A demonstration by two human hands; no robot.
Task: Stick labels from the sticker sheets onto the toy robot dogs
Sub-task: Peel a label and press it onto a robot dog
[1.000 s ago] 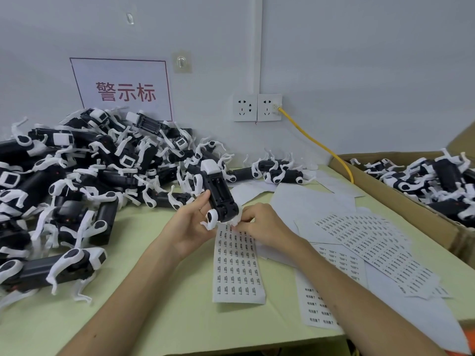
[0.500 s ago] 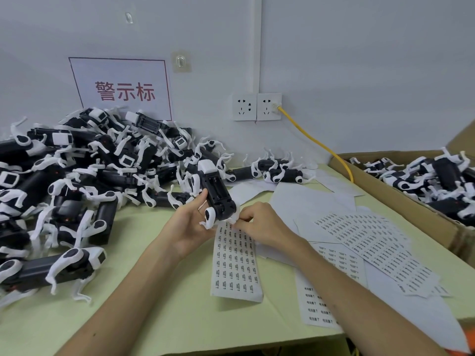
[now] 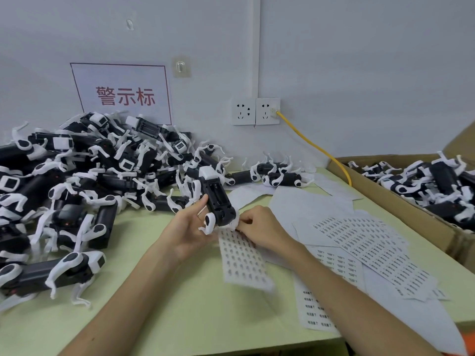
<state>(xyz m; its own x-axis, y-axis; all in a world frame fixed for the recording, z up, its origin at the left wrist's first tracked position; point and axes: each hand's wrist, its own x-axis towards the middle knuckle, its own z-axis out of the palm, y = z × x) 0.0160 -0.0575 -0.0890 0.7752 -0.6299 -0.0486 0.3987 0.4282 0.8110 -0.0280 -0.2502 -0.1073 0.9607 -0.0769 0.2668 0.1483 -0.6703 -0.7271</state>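
Green table point(image 3: 180, 304), work in progress. One toy dog point(image 3: 217, 199) is held belly-up above the table, gripped by the left hand point(image 3: 187, 227). The right hand point(image 3: 257, 227) pinches the top edge of a sticker sheet point(image 3: 244, 260) just below it, probably peeling a label; blur noted. Large pile point(image 3: 90, 170) at left apparently awaits labels. Cardboard box point(image 3: 385, 199) at right holds more dogs point(image 3: 437, 181), judged finished

A white double socket point(image 3: 255, 111) is set in the grey wall, and a yellow cable point(image 3: 313, 143) runs from its right outlet down and rightward to the rim of an open cardboard box point(image 3: 401, 204). To the socket's left hangs a red-bordered sign point(image 3: 123, 93) with red characters, and a clear hook point(image 3: 180, 66) sits between them, higher up. Below the socket lies a pale green table point(image 3: 180, 304).
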